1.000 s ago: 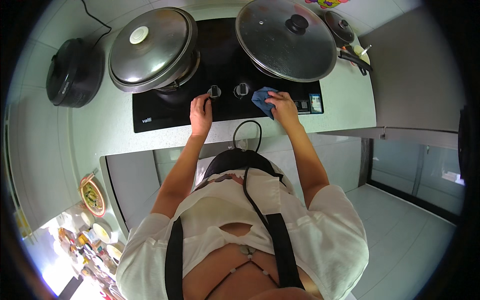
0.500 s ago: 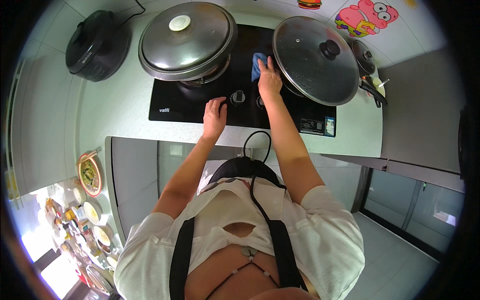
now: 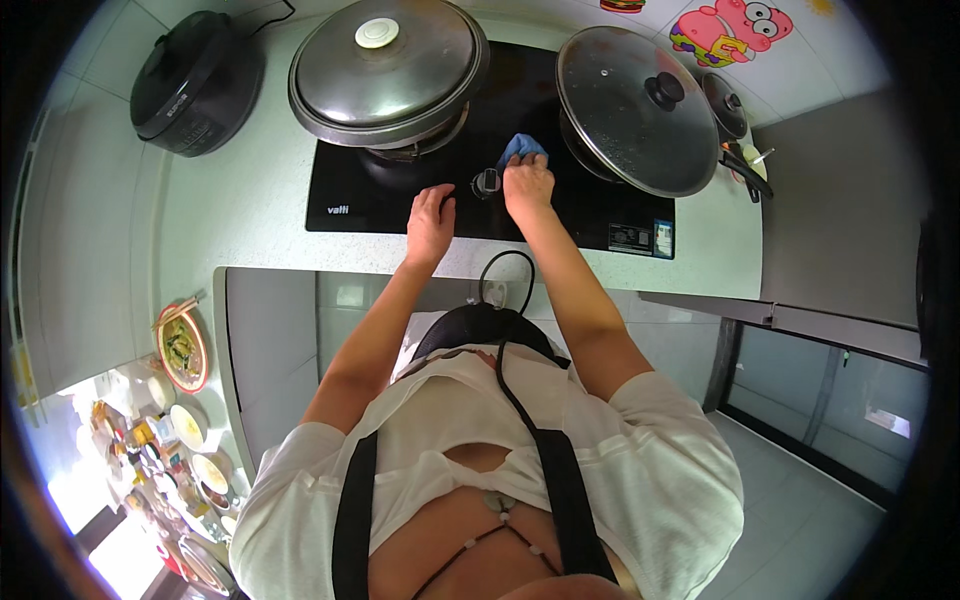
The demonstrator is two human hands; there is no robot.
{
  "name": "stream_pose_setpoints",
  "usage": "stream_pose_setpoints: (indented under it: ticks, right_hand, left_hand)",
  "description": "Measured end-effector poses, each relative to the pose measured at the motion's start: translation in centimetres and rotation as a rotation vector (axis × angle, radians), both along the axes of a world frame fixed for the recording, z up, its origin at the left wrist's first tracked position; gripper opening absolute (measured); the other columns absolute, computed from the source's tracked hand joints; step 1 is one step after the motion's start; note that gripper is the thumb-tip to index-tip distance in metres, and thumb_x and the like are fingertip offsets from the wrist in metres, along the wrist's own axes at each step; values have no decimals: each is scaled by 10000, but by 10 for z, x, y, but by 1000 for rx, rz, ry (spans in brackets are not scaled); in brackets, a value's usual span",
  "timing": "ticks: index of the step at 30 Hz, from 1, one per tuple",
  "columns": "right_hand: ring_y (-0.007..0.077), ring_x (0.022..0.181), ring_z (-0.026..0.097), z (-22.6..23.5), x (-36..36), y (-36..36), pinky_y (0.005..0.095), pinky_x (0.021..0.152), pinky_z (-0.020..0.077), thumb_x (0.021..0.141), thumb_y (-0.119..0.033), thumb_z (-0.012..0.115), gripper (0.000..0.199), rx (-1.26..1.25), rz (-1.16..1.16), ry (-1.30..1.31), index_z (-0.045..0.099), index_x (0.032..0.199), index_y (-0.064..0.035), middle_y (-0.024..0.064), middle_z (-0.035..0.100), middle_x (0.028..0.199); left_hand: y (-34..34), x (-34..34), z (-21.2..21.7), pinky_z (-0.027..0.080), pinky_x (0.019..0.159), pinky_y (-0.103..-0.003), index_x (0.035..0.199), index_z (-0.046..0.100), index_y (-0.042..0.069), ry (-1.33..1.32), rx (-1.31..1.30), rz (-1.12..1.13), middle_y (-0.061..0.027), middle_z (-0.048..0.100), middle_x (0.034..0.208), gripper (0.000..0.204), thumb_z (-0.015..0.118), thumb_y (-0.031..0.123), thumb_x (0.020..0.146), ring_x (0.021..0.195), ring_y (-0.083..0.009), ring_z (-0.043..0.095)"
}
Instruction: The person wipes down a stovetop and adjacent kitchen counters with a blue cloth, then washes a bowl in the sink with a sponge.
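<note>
Your right hand [image 3: 528,187] is over the middle of the black hob [image 3: 375,198], its grip closed on a blue cloth [image 3: 523,149]. The cloth lies bunched at your fingertips, pressed down on the hob's glass, and part of it is hidden under your fingers. Your left hand [image 3: 430,228] is at the hob's front edge, left of its middle; its fingers are loosely bent, the grip is slack and no object shows in it. You cannot tell from this angle how firmly those fingertips touch the glass. At the hob's front middle, between your two hands, a control knob [image 3: 487,182] shows, nearest your right hand.

On the hob's left side sits a wide steel pot [image 3: 395,85] with a domed lid and a pale round lid knob. On the hob's right side is a pan under a glass lid [image 3: 630,125], with its dark handle [image 3: 748,172] reaching past the hob's right edge. The hob is set into a pale worktop [image 3: 235,205]. To the hob's left on it stands a black cooker [image 3: 195,95]; to the hob's left and nearer you is a red-rimmed plate [image 3: 203,375] of food. Beyond the hob's right rear corner is a small lidded pot [image 3: 722,105].
</note>
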State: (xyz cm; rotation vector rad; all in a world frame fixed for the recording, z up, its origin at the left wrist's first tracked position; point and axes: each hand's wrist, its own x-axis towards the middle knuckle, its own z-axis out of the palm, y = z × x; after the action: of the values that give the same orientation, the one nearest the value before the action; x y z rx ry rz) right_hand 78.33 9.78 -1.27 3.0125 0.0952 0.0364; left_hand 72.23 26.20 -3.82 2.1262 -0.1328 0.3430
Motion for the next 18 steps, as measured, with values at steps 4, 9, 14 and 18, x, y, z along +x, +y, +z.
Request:
stream_pose_setpoints:
  ticks: [4,9,14,18]
  right_hand:
    - [258,945,532,-5,-15,-4,330,697,504,797,-133,512,230,7,57,-46,609,981,-34,103,601,983]
    - [261,884,532,-3,-32,-8,316,686,502,738,-79,569,223,104,145,-135,615,948,-20,92,592,958]
    - [289,867,544,2,-51,-13,325,704,504,667,-79,636,302,250,174,-156,625,965,-38,86,607,938]
    - [281,895,557,5,-68,-29,334,729,499,650,-96,644,321,400,204,-79,649,971,-97,56,630,1001]
  left_hand:
    - [-3,0,-1,443,798,-369,1001,574,50,43,-30,-25,-117,580,959,193,550,67,811,916,-309,537]
    - [-1,-1,-3,444,793,-373,994,578,47,39,-12,-27,-121,583,956,183,543,67,815,908,-312,539]
    - [-5,2,-2,444,788,-372,993,575,43,36,-18,-25,-123,585,951,179,533,60,820,903,-313,540]
    - [-10,5,-2,443,786,-370,998,572,44,23,-21,-8,-123,584,952,183,528,58,821,903,-312,538]
